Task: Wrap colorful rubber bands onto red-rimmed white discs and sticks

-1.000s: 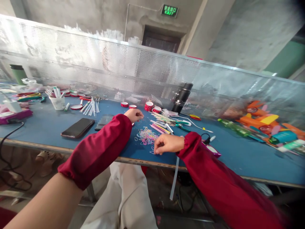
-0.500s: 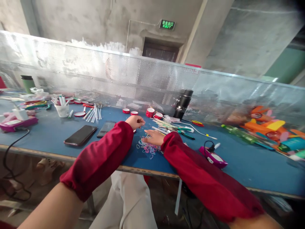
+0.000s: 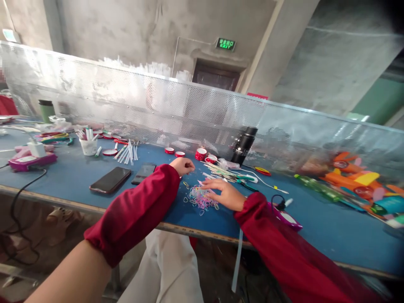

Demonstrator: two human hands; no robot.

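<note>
A loose pile of small coloured loops, pink, blue, white and yellow, lies near the table's front edge. My right hand is palm down at the pile's right side, fingers stretched out and apart, the fingertips over its upper edge. Just beyond the pile, at its upper left, my left hand has its fingers curled together. Whether anything is pinched in them is hidden. Both forearms wear dark red sleeves.
Two phones lie left of my left arm. Behind the hands are rolls of red tape, white sticks, pliers and a black bottle. A purple device sits beside my right sleeve. Perforated metal panels border the back.
My right hand has drawn back to the right, uncovering more of the pile. My left hand stays in nearly the same place with its fingers curled. The view has tilted up slightly.
</note>
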